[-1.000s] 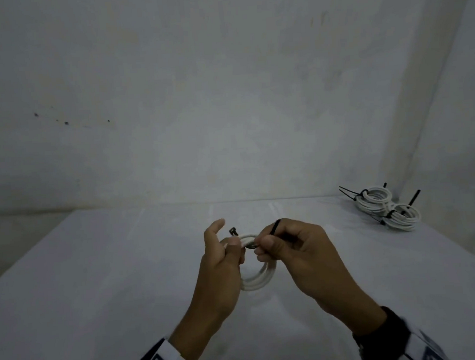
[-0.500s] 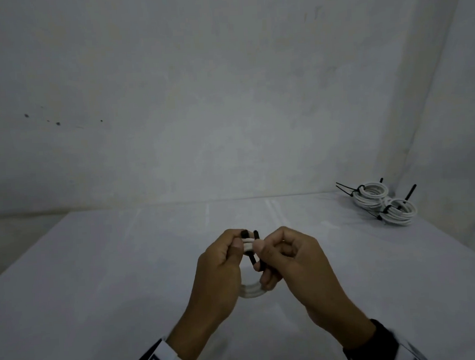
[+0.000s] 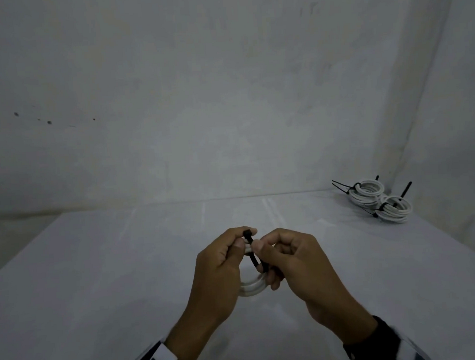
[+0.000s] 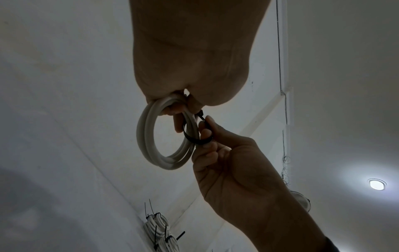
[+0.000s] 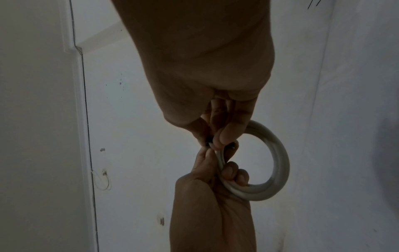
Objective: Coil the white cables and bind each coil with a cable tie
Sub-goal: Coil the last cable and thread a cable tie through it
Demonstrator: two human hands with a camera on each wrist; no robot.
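Grip, left hand (image 3: 222, 264): fingers curled round white cable coil (image 4: 149, 136), thumb pressing black cable tie (image 4: 194, 139) head against it; grip, right hand (image 3: 294, 265): thumb and forefinger pinching tie strap, looped loosely round coil strands, all held above worktop (image 3: 98, 285) at centre. Risk, judged: strap tail slipping out of head before ratchet catches, or strands springing apart, through slack pinch or off-line pull. Pose: both hands raised, knuckles up, thumbs nearly touching; two bound coils (image 3: 379, 201) at far right corner.
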